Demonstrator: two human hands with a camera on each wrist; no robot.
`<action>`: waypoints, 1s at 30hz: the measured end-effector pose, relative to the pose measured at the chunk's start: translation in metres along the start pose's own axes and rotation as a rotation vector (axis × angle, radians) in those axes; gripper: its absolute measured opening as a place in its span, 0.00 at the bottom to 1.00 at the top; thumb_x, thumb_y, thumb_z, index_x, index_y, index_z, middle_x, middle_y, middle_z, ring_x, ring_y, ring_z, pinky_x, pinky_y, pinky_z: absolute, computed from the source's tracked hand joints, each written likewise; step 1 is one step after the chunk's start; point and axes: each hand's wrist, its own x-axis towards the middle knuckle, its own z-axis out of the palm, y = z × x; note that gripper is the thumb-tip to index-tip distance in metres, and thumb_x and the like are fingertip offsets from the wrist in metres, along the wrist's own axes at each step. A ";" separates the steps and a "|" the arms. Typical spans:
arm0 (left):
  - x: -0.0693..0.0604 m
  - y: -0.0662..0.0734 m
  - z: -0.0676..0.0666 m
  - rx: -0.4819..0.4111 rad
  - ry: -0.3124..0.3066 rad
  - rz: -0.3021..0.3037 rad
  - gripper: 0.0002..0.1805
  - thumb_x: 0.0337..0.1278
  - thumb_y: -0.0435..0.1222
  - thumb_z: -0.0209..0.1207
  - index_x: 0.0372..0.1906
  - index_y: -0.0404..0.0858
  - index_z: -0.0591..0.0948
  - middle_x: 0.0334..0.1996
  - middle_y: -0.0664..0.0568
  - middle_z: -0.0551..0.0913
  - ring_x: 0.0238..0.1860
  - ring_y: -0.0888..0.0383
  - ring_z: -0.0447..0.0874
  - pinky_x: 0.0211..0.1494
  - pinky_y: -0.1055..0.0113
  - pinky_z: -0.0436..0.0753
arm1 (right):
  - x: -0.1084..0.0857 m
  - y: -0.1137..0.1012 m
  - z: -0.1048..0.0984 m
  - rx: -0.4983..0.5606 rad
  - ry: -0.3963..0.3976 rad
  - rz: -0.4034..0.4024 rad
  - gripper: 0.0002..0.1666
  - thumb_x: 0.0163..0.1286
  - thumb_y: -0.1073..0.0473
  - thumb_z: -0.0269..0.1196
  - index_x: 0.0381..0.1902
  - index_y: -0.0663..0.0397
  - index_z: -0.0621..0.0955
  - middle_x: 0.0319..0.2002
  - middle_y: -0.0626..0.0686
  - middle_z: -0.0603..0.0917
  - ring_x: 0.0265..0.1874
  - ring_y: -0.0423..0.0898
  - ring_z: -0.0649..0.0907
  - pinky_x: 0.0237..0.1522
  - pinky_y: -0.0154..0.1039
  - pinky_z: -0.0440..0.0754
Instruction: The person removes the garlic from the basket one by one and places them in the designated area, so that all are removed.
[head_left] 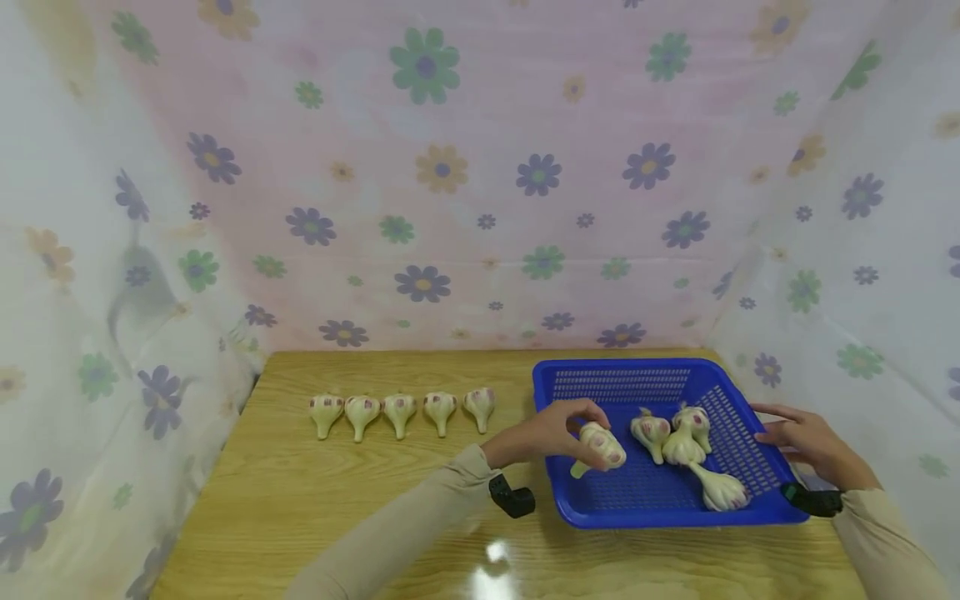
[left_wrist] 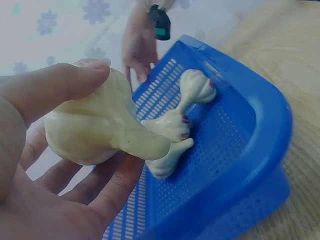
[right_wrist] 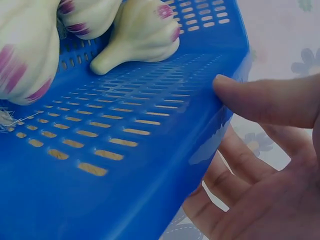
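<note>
A garlic bulb (head_left: 602,444) is pinched between the thumb and fingers of my left hand (head_left: 557,433), above the left part of the blue basket (head_left: 600,518). The left wrist view shows the bulb (left_wrist: 95,120) close up, its stem pointing away from the palm. Inside the basket lie several more bulbs (head_left: 683,448), toward the right side. My right hand (head_left: 813,446) is at the basket's right edge; in the right wrist view its thumb (right_wrist: 265,99) rests on the rim (right_wrist: 200,115) and the fingers spread along the outer wall.
Several garlic bulbs (head_left: 400,410) stand in a row on the wooden table (head_left: 360,492), left of the basket, stems toward me. A flowered cloth (head_left: 480,167) hangs behind the table and at both sides.
</note>
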 end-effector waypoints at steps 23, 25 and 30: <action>-0.076 0.007 -0.041 -0.129 0.138 0.023 0.23 0.48 0.30 0.69 0.51 0.40 0.76 0.55 0.51 0.73 0.56 0.56 0.75 0.52 0.62 0.78 | 0.008 0.011 -0.011 0.251 -0.101 0.026 0.23 0.67 0.59 0.61 0.56 0.28 0.72 0.42 0.48 0.83 0.39 0.49 0.84 0.41 0.46 0.82; -0.084 0.006 -0.043 -0.134 0.156 0.019 0.23 0.47 0.30 0.69 0.51 0.40 0.76 0.56 0.50 0.73 0.56 0.55 0.74 0.52 0.61 0.78 | 0.008 0.011 -0.010 0.241 -0.093 0.034 0.21 0.67 0.58 0.61 0.54 0.27 0.73 0.41 0.48 0.83 0.39 0.48 0.84 0.41 0.46 0.82; -0.104 0.002 -0.051 -0.128 0.197 0.008 0.25 0.48 0.31 0.69 0.53 0.39 0.75 0.56 0.49 0.73 0.58 0.54 0.73 0.54 0.60 0.77 | 0.009 0.009 -0.007 0.173 -0.065 0.039 0.36 0.66 0.56 0.62 0.70 0.49 0.64 0.43 0.53 0.83 0.39 0.50 0.84 0.41 0.46 0.82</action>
